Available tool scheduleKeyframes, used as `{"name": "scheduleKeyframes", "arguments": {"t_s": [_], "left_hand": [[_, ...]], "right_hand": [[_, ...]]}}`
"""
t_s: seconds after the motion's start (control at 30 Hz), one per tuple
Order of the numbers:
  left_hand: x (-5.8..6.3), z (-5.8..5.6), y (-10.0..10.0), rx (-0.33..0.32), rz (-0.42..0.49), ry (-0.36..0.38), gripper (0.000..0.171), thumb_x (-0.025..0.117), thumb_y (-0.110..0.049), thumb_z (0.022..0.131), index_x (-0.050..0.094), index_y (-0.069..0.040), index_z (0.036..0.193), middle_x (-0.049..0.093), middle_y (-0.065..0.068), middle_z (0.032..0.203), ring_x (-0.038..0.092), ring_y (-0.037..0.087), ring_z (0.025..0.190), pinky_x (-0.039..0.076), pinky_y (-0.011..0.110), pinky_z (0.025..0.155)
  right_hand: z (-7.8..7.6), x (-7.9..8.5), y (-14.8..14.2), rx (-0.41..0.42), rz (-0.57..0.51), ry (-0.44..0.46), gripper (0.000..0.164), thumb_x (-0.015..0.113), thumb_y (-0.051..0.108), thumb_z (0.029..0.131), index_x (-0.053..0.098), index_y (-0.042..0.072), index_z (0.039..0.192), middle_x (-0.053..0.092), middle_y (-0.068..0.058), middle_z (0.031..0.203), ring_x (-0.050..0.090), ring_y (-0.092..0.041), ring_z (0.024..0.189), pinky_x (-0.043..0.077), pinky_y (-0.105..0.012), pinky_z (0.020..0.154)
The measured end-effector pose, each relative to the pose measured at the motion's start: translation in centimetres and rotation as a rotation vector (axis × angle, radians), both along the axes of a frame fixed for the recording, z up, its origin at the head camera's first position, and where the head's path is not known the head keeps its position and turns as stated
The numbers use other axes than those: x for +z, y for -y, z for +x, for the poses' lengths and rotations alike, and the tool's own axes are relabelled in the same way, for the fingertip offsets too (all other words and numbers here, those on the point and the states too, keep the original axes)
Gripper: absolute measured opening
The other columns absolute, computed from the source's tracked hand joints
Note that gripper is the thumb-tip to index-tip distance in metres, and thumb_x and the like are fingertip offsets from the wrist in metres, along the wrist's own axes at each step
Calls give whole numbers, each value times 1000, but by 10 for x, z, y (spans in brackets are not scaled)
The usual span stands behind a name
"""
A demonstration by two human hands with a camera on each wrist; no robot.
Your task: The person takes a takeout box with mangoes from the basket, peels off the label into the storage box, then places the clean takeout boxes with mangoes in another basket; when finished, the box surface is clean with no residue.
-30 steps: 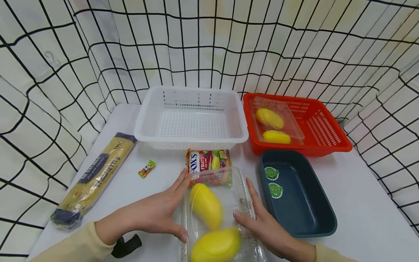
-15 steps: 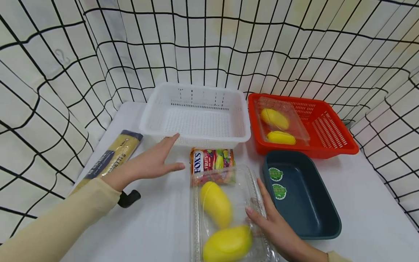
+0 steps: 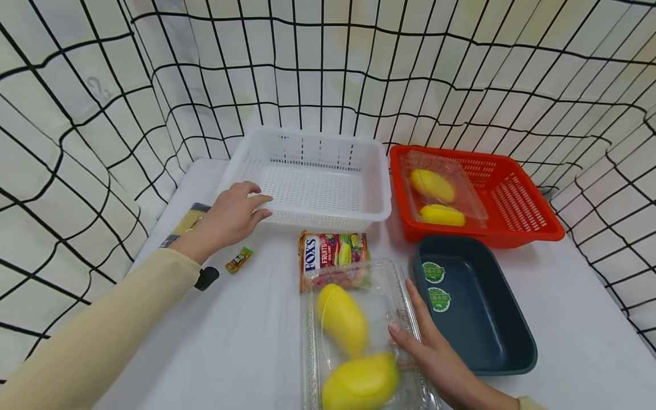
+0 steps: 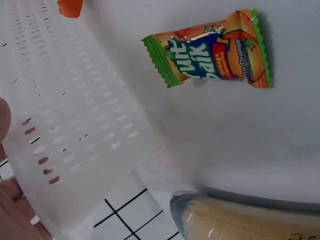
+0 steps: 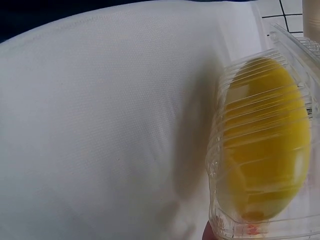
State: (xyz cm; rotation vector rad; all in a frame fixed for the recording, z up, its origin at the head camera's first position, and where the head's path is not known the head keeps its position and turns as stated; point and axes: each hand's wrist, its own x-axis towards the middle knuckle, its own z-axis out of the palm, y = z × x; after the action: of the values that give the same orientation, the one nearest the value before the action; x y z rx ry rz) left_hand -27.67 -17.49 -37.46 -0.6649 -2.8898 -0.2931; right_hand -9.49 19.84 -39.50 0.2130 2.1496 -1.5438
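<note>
My left hand is at the front left corner of the white plastic basket, pinching its rim. Fingers show along the basket's wall in the left wrist view. Low at the front, a clear plastic box contains two yellow mangoes. My right hand grips the box's right side, thumb over the lid. One mango fills much of the box in the right wrist view. The box partly covers a Fox's candy bag.
A small wrapped candy lies near my left forearm, beside a black object. That arm partly hides a spaghetti pack. At right stand a dark blue tub and a red basket with another clear mango box. Black netting surrounds the table.
My left hand has left the clear box, moved up and left, and taken hold of the white basket's rim. The right hand stays on the box.
</note>
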Motion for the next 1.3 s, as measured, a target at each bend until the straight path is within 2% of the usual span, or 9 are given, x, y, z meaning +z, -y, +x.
{"name": "scheduleKeyframes", "arguments": {"t_s": [0.1,0.23,0.4,0.57,0.7,0.8,0.97,1.13,1.3], "left_hand": [[-4,-6,2,-40,35,55,34,57,-22,105,66,-2,130,68,20,129,63,39,119,47,58,102],[-6,-9,0,-59,88,101,31,54,-19,106,67,-1,127,72,18,125,67,38,115,47,58,102],[-4,-6,-12,-51,123,155,31,53,-19,107,66,-1,129,71,18,125,65,39,119,45,59,106],[-2,-3,-18,-58,142,160,31,55,-18,106,67,0,129,71,18,126,64,38,120,46,57,107],[4,-7,-17,-41,133,150,47,61,-29,103,59,3,138,53,26,147,45,44,141,35,60,118],[11,-15,-14,25,102,152,78,67,-45,97,42,6,151,31,31,160,24,49,151,20,63,124],[13,-36,-2,127,46,289,123,70,-62,85,4,11,159,-3,35,167,-4,53,155,7,68,124],[11,-49,10,125,15,340,132,69,-66,84,-4,17,156,-14,36,165,-9,53,155,8,65,126],[16,-51,17,157,34,361,136,68,-69,83,-9,19,154,-21,38,162,-14,55,153,8,65,125]], "right_hand": [[-2,0,-1,7,-3,-5,84,55,48,102,-4,46,162,-10,-9,173,0,-43,154,9,-81,113],[-4,1,-2,13,-1,-4,84,55,47,102,-3,46,162,-11,-8,173,-2,-43,155,8,-79,113],[-5,2,-4,10,-1,-4,85,56,47,102,-3,45,162,-11,-8,173,-2,-43,155,6,-78,114],[-6,3,-4,3,-7,-10,84,56,46,102,-4,45,163,-12,-7,173,-3,-42,156,4,-77,114],[-7,3,-5,2,-10,-18,84,55,45,103,-3,45,163,-12,-7,173,-4,-42,156,4,-76,114],[-8,3,-6,-4,-10,-19,84,55,45,103,-3,45,163,-12,-7,173,-4,-43,156,4,-77,114],[-10,2,-7,-19,-7,-5,84,56,46,102,-3,45,163,-12,-8,173,-2,-43,155,8,-79,114],[-13,7,-6,-7,-27,-9,86,59,46,101,-1,44,163,-11,-8,173,10,-45,153,28,-77,111],[-18,26,-6,23,-54,-41,84,57,42,102,0,47,162,-12,-6,173,28,-50,149,46,-71,101]]}}
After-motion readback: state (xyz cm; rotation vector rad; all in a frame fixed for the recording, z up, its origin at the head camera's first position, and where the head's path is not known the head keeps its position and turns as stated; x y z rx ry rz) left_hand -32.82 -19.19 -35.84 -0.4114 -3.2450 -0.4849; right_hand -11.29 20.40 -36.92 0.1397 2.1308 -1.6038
